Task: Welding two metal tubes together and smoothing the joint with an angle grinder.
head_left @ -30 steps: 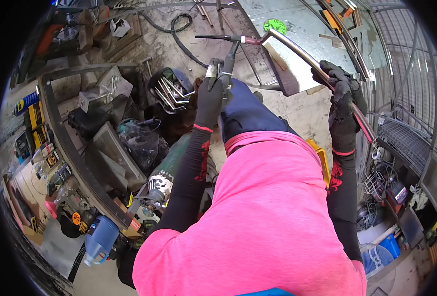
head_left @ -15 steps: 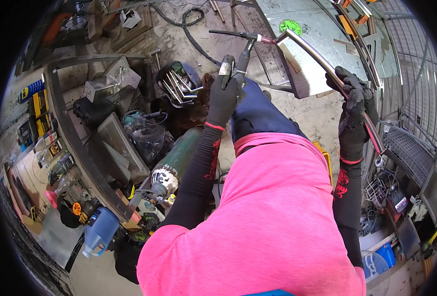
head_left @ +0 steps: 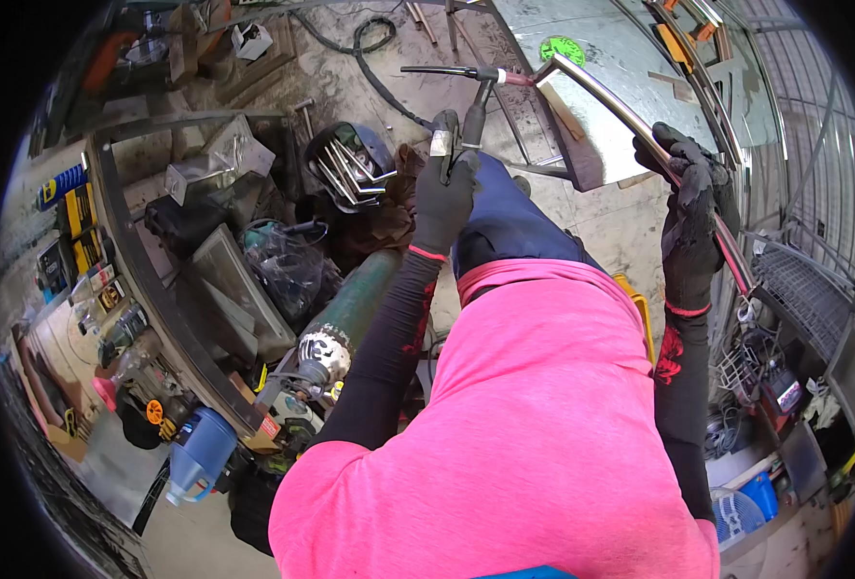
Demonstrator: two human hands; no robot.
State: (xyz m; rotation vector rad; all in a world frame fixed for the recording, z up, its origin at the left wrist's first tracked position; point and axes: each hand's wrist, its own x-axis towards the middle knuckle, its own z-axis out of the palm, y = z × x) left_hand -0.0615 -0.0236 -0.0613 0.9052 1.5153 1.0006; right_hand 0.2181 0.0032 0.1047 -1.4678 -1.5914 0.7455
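In my black-gloved left hand (head_left: 445,193) is the dark handle of a TIG welding torch (head_left: 476,118), with the fingers closed round it. A long black back cap sticks out to the left of the torch head, and its pinkish cup points right, close by the bent end of a shiny metal tube (head_left: 609,96). Whether cup and tube touch I cannot tell. My right hand (head_left: 693,207), gloved in black too, is closed round the tube lower down. The tube slants from the bend down to the right, past that hand.
A metal-topped table (head_left: 630,58) with a round green disc (head_left: 563,50) stands ahead. On the left are a helmet-like bowl (head_left: 350,169) holding bent shiny tubes, a green gas cylinder (head_left: 360,299) and a dark-framed bench (head_left: 157,318). A hose (head_left: 374,72) lies on the floor.
The torch head has shifted slightly left and down, and my left wrist slightly right. The tube's bent end has moved a little left. Both hands keep their hold.
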